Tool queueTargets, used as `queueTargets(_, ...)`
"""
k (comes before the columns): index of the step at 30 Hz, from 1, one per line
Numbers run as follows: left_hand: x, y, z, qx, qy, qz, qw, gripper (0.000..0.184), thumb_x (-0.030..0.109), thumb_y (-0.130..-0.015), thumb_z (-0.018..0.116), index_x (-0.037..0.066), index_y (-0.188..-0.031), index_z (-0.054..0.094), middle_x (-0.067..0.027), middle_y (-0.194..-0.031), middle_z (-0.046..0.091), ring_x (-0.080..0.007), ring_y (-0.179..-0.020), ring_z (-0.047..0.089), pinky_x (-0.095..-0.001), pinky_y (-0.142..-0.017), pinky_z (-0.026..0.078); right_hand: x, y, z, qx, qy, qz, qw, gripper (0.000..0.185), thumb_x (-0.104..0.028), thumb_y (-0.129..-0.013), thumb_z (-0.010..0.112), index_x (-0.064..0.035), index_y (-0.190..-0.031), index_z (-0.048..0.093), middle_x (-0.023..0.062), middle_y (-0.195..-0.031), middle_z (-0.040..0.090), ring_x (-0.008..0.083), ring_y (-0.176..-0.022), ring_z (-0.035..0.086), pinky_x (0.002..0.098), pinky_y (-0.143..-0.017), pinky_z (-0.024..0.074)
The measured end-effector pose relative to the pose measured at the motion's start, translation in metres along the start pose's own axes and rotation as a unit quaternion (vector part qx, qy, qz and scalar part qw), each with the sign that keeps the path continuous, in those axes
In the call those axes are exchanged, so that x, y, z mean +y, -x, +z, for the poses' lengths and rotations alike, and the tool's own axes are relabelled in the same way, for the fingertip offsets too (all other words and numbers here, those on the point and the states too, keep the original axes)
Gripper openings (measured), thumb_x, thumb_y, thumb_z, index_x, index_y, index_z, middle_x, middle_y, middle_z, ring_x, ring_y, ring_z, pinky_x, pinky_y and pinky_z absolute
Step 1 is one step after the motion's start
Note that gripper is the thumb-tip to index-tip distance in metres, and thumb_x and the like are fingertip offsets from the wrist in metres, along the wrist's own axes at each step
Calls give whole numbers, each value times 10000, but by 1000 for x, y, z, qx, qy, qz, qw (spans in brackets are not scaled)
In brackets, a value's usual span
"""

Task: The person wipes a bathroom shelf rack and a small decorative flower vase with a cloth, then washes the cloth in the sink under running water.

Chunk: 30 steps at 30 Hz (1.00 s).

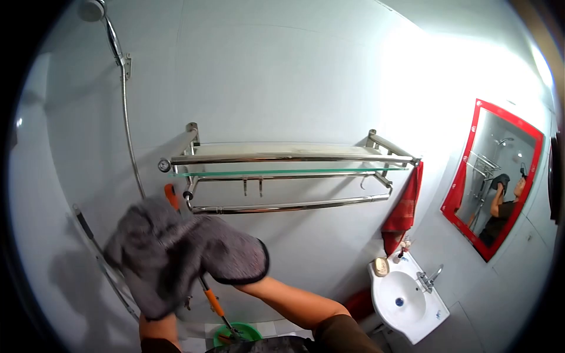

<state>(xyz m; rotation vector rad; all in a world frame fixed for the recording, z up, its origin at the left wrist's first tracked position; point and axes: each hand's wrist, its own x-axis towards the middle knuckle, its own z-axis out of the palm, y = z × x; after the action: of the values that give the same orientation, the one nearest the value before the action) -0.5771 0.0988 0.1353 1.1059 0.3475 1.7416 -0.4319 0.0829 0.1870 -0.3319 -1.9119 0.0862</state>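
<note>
A thick grey towel [176, 250] with a black edge is bunched up in the air at the left, in front of the wall. Both my hands are up inside its folds and hold it, with their fingers hidden by the fabric. My left forearm [159, 330] rises into it from below. From the lower right, my right forearm [297, 301] reaches to its black-edged corner. Just right of the towel is the metal towel rack [294, 207] with a glass shelf [294, 172]. The mirror reflection also shows the dark towel held up in raised hands.
A shower head [91, 10] hangs upper left on its hose. Behind the towel stand an orange-handled pole [213, 301] and a grey pole [109, 276]. A green basin [250, 332] is below. At right are a red cloth [406, 206], a sink [385, 300] and a red-framed mirror [465, 232].
</note>
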Motion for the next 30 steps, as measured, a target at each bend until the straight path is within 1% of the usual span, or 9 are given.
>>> queueTargets(3, -26, 15, 14, -27, 38, -53, 997, 371, 59, -815, 615, 32, -1170, 509, -79, -1144, 549, -197, -1044, 516, -334, -902, 416, 0, 1, -41, -186, -80, 50, 978, 423, -171, -803, 628, -33, -1189, 524, 153, -1189, 541, 287, -1134, 490, 355, -977, 367)
queueTargets(4, -33, 19, 19, -37, 45, -68, 996, 370, 55, -815, 616, 31, -1169, 509, -78, -1143, 550, -195, -1042, 517, -333, -899, 417, 29, 46, -31, -135, -196, 176, 955, 419, -162, -829, 620, -45, -1216, 511, 135, -1235, 513, 249, -1174, 464, 331, -1011, 342)
queueTargets(7, -52, 28, 37, -65, 63, -104, 990, 366, 45, -816, 619, 30, -1165, 511, -74, -1139, 552, -189, -1035, 521, -329, -891, 423, 31, 71, -68, -69, -294, 299, 905, 444, -166, -847, 607, -66, -1260, 477, 120, -1283, 476, 234, -1202, 431, 346, -1049, 299)
queueTargets(9, -63, 34, 50, -82, 69, -120, 987, 363, 39, -816, 620, 29, -1163, 512, -71, -1137, 553, -184, -1030, 523, -327, -886, 427, 20, 83, -91, 40, -187, 234, 953, 434, -191, -891, 539, -66, -1291, 426, 120, -1290, 456, 233, -1198, 421, 354, -1051, 295)
queueTargets(12, -79, 43, 70, -104, 60, -128, 985, 360, 29, -817, 623, 28, -1159, 513, -67, -1133, 556, -178, -1023, 527, -324, -878, 432, 51, 115, -116, 245, -293, 296, 875, 430, -216, -897, 520, -61, -1287, 425, 122, -1283, 460, 243, -1188, 429, 365, -1042, 308)
queueTargets(15, -92, 51, 90, -116, 26, -116, 986, 356, 19, -817, 626, 27, -1156, 515, -63, -1130, 558, -172, -1016, 531, -320, -871, 438, 73, 154, -148, 330, -352, 325, 813, 429, -240, -903, 501, -57, -1283, 423, 124, -1276, 464, 252, -1179, 437, 375, -1032, 321)
queueTargets(25, -168, 47, 216, -252, -152, -1, 956, 320, -22, -812, 603, -8, -1124, 533, -72, -1125, 558, -165, -1031, 514, -321, -879, 414, 131, 238, -282, 464, -406, 308, 725, 447, -323, -924, 437, -41, -1270, 417, 132, -1254, 478, 285, -1148, 465, 409, -1000, 365)
queueTargets(27, -194, 42, 233, -249, -146, -16, 957, 334, -38, -800, 595, -29, -1127, 523, -103, -1142, 545, -211, -1059, 502, -342, -916, 388, 146, 246, -307, 462, -439, 275, 720, 454, -340, -928, 425, -38, -1268, 416, 134, -1250, 481, 291, -1141, 470, 415, -993, 374)
queueTargets(30, -243, 43, 241, -187, -235, 92, 949, 429, -77, -757, 584, -58, -1168, 462, -157, -1155, 508, -301, -1080, 476, -377, -964, 341, 150, 249, -339, 409, -593, 173, 672, 431, -318, -935, 411, -19, -1243, 435, 137, -1209, 512, 295, -1108, 496, 421, -979, 391)
